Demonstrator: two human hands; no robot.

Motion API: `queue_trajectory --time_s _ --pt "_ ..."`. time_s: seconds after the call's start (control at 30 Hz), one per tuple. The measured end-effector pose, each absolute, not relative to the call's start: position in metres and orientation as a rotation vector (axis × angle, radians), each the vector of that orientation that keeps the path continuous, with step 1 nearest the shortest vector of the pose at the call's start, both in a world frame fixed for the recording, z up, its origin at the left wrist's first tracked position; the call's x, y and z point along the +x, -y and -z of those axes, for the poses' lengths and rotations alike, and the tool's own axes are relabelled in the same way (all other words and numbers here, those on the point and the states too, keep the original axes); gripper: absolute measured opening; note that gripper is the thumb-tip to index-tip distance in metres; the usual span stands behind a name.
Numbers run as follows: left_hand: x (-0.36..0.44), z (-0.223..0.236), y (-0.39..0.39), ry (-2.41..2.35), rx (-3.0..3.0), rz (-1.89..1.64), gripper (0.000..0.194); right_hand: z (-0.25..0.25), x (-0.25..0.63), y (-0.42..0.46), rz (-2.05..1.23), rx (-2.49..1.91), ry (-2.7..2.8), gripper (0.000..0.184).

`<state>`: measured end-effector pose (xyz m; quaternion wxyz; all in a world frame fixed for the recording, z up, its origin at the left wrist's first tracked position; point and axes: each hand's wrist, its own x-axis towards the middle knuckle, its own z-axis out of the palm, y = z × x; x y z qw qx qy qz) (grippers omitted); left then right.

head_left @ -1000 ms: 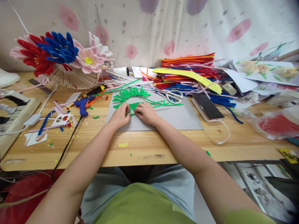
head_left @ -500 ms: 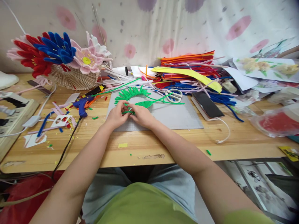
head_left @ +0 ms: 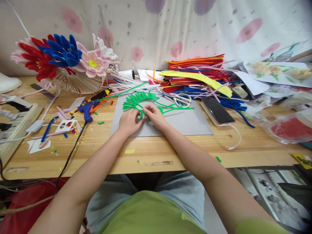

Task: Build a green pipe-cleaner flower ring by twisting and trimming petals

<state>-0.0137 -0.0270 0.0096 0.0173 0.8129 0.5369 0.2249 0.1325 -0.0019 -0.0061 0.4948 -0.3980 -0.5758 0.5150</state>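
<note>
My left hand and my right hand meet over the grey cutting mat, fingertips pinched together. Between them is a green pipe cleaner, partly covered by my fingers. Just beyond lies a curved, fringed row of green pipe cleaner loops on the mat. Thin green stems stretch to the right from behind my right hand; what they join is hidden by it. White-handled scissors rest at the mat's back edge.
On the left are a blue glue gun, scraps and a power strip. Fuzzy flowers stand behind them. Bundles of coloured pipe cleaners and a yellow strip lie at the back. A phone sits on the right.
Both hands have shifted right and the right hand has turned, now covering more of the green leaf-like piece. The green pipe cleaner between my fingers now points up more.
</note>
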Motion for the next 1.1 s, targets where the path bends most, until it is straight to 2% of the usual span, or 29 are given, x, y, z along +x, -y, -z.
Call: queue_trajectory --time_s 0.17,0.33,0.43,0.57,0.77,0.93,1.1 --pt "-0.005 -0.007 0.028 -1.984 2.335 -0.486 0.019 0.0 0.135 0.006 -0.893 -1.067 1.633 0.021" --pt "-0.004 -0.012 0.024 -2.009 2.046 -0.549 0.019 -0.006 0.138 0.01 -0.579 -1.238 1.808 0.017" --pt "-0.005 -0.018 0.019 -1.805 1.666 -0.637 0.015 -0.005 0.137 0.012 -0.658 -1.222 1.87 0.018" --pt "-0.006 -0.027 0.017 -1.536 1.136 -0.677 0.015 0.002 0.134 0.01 -0.918 -1.093 1.775 0.02" --pt "-0.005 -0.027 0.019 -1.456 1.129 -0.559 0.017 0.002 0.133 0.006 -1.242 -0.911 1.491 0.035" --pt "0.005 -0.023 0.021 -1.466 1.148 -0.654 0.018 -0.004 0.133 0.007 -1.235 -0.891 1.47 0.041" --pt "0.007 -0.014 0.02 -1.545 1.255 -0.685 0.015 -0.008 0.138 0.009 -0.941 -1.019 1.595 0.029"
